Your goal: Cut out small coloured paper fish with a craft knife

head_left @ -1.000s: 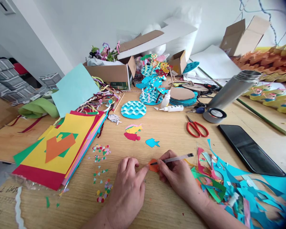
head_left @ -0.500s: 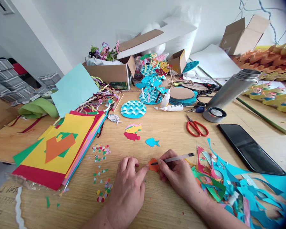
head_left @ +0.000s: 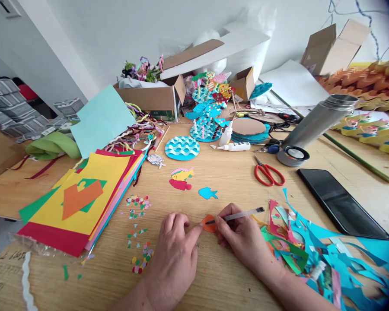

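A small orange paper cutout lies on the wooden table between my hands, partly covered by fingers. The index fingertip of my left hand presses its left edge down, while the other fingers are curled. My right hand grips a slim pen with a clear barrel and dark end. Its tip rests on the orange paper. Just beyond lies a blue paper fish. Farther off, a yellow paper fish overlaps a red paper fish.
Coloured paper sheets are stacked on the left, near confetti pieces. Paper scraps, red-handled scissors and a black phone lie on the right. A steel flask and a glue bottle stand farther back.
The view has shifted very slightly. Both hands, the pen and the orange cutout stay in nearly the same place.
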Demonstrator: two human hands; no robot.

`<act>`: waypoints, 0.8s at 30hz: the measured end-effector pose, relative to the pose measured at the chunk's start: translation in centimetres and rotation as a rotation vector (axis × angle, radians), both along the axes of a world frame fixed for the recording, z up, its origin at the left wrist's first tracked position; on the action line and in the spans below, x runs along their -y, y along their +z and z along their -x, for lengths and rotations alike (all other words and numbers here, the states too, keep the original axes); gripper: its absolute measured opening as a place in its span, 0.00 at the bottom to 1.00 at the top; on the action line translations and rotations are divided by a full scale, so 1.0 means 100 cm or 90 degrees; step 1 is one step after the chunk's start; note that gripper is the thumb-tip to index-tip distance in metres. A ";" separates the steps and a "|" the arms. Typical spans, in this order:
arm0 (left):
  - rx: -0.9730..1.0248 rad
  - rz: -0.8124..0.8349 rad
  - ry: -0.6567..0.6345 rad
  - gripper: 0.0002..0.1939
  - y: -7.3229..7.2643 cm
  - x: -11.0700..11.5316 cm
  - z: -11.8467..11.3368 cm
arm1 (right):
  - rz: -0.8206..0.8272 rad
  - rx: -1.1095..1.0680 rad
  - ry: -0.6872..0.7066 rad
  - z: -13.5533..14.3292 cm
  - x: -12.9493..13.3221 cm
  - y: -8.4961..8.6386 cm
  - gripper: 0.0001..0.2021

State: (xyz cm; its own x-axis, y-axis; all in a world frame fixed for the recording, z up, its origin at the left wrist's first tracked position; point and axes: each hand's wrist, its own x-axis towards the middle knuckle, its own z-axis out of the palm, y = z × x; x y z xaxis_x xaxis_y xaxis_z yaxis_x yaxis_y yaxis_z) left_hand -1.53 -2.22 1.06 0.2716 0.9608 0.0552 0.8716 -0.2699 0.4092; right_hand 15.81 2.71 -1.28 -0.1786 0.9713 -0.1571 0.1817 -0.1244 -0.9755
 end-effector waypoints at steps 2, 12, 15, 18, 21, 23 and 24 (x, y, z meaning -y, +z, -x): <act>0.002 -0.002 0.000 0.26 0.000 0.000 0.000 | -0.001 0.001 -0.001 0.000 0.000 0.000 0.12; 0.007 -0.003 -0.003 0.27 0.000 0.000 0.000 | -0.002 -0.019 -0.012 0.001 0.001 0.004 0.11; 0.008 0.001 0.001 0.26 0.000 0.000 0.000 | -0.011 -0.013 -0.009 0.001 0.001 0.002 0.11; 0.008 0.004 0.001 0.27 0.001 0.000 0.000 | -0.012 -0.006 -0.008 0.001 0.001 0.002 0.10; 0.000 0.004 -0.004 0.27 0.000 0.000 0.001 | -0.004 -0.003 -0.010 0.001 0.001 0.003 0.10; -0.007 0.006 -0.004 0.27 0.000 0.000 0.001 | -0.002 -0.002 -0.013 0.002 0.001 0.004 0.10; -0.010 0.006 -0.003 0.26 0.000 0.000 0.001 | -0.001 -0.002 -0.013 0.002 0.001 0.005 0.10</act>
